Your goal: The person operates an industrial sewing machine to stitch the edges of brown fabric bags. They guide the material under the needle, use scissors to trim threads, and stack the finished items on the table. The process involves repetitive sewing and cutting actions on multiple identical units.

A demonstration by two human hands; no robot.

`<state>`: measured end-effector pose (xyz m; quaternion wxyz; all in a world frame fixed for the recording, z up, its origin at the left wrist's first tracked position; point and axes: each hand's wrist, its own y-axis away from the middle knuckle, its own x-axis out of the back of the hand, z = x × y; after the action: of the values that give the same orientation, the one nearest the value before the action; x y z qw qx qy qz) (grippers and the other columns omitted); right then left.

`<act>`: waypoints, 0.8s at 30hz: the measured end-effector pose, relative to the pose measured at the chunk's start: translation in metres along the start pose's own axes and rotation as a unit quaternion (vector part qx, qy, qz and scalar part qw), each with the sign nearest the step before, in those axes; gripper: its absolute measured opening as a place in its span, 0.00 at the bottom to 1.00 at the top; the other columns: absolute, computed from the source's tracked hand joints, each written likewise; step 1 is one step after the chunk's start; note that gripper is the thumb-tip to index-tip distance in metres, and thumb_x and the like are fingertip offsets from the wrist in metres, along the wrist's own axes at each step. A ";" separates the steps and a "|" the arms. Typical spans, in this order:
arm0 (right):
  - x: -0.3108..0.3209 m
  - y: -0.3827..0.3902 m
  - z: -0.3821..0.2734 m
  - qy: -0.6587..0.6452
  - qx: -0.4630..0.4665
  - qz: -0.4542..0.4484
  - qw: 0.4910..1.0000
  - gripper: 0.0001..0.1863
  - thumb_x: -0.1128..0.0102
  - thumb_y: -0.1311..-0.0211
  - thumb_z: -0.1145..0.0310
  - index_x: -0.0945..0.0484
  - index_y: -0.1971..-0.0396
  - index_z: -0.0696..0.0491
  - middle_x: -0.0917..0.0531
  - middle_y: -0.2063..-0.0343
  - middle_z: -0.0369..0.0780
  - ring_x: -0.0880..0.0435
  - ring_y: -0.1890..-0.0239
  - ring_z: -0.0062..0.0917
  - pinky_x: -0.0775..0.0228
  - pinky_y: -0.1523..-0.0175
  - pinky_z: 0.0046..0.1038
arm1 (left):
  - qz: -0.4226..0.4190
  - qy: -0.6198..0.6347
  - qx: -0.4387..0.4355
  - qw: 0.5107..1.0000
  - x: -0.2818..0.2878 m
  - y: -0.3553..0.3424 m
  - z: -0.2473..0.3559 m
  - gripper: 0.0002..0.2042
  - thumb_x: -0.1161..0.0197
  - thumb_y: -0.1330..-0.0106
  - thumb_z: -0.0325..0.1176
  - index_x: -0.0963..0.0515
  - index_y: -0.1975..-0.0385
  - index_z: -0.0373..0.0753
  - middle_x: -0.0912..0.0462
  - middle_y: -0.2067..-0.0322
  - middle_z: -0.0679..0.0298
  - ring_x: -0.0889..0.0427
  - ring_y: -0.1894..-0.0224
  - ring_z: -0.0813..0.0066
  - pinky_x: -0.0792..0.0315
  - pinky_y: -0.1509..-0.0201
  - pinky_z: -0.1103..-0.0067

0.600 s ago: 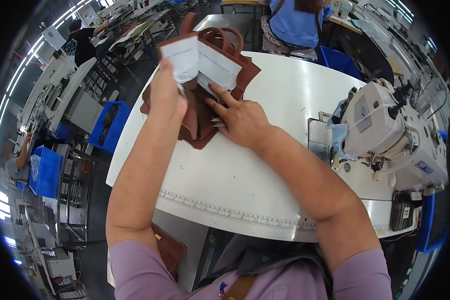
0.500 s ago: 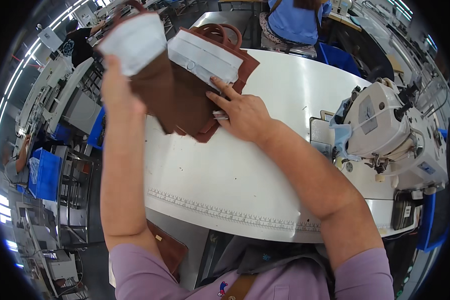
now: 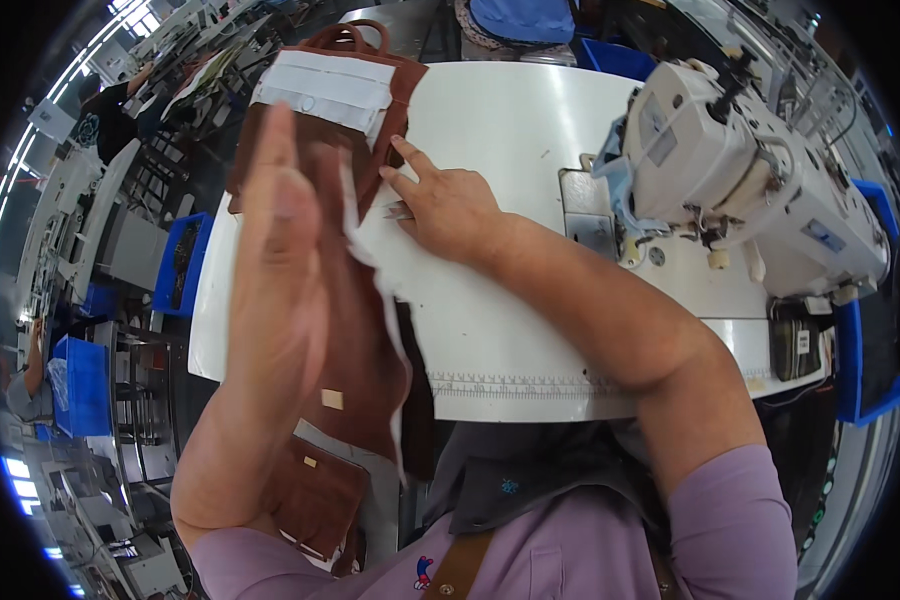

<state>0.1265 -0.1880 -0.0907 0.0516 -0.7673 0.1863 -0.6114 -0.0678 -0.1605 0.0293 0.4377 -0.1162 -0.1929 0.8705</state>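
A brown leather bag [image 3: 410,85] with two looped handles lies at the far left of the white table, a white strip [image 3: 325,88] along its top. From it a long brown panel [image 3: 360,340] with a ragged pale edge runs toward me and hangs over the table's near edge. My left hand [image 3: 285,240], smeared by motion, is over the panel with its fingers stretched out. The extended fingers of my right hand [image 3: 450,205] touch the bag's right side. Its curled fingers hold a small silvery tool [image 3: 398,211], mostly hidden.
A white sewing machine [image 3: 710,150] stands at the right of the table [image 3: 500,310], which bears a printed ruler along its near edge. Another brown leather piece [image 3: 315,490] lies below at left. Blue bins [image 3: 182,265] stand beyond the left edge.
The long brown panel now stretches toward me past the table edge. My left hand has come nearer from the bag's top. The bag, table and machine appear shifted as the view moved.
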 end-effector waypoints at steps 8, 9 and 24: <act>0.071 0.153 0.050 0.073 -0.046 -0.024 0.996 0.27 0.38 0.36 0.63 0.26 0.38 0.58 0.26 0.35 0.53 0.11 0.57 0.41 0.17 0.55 0.40 | -0.272 -0.546 -0.014 0.792 -0.037 0.059 -0.096 0.47 0.44 0.29 0.65 0.45 0.24 0.31 0.45 0.23 0.46 0.55 0.18 0.48 0.69 0.20 0.44; 0.081 0.173 0.053 0.081 -0.053 -0.021 0.995 0.28 0.37 0.37 0.62 0.26 0.38 0.58 0.26 0.35 0.53 0.11 0.58 0.40 0.17 0.56 0.39 | -0.273 -0.545 -0.012 0.793 -0.049 0.060 -0.095 0.47 0.45 0.29 0.65 0.45 0.24 0.31 0.44 0.23 0.47 0.55 0.18 0.49 0.69 0.20 0.43; 0.150 0.252 0.097 -0.039 -0.052 -0.046 0.997 0.17 0.30 0.39 0.59 0.22 0.58 0.53 0.14 0.66 0.44 0.13 0.66 0.44 0.22 0.62 0.41 | -0.229 -0.432 -0.068 0.870 -0.143 0.039 -0.112 0.11 0.28 0.39 0.35 0.19 0.59 0.42 0.24 0.42 0.61 0.28 0.35 0.59 0.46 0.28 0.58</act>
<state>0.1907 -0.4876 -0.0545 -0.0097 -0.7999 0.1804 -0.5724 0.0299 -0.2704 -0.0836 0.4888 0.2890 -0.4428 0.6939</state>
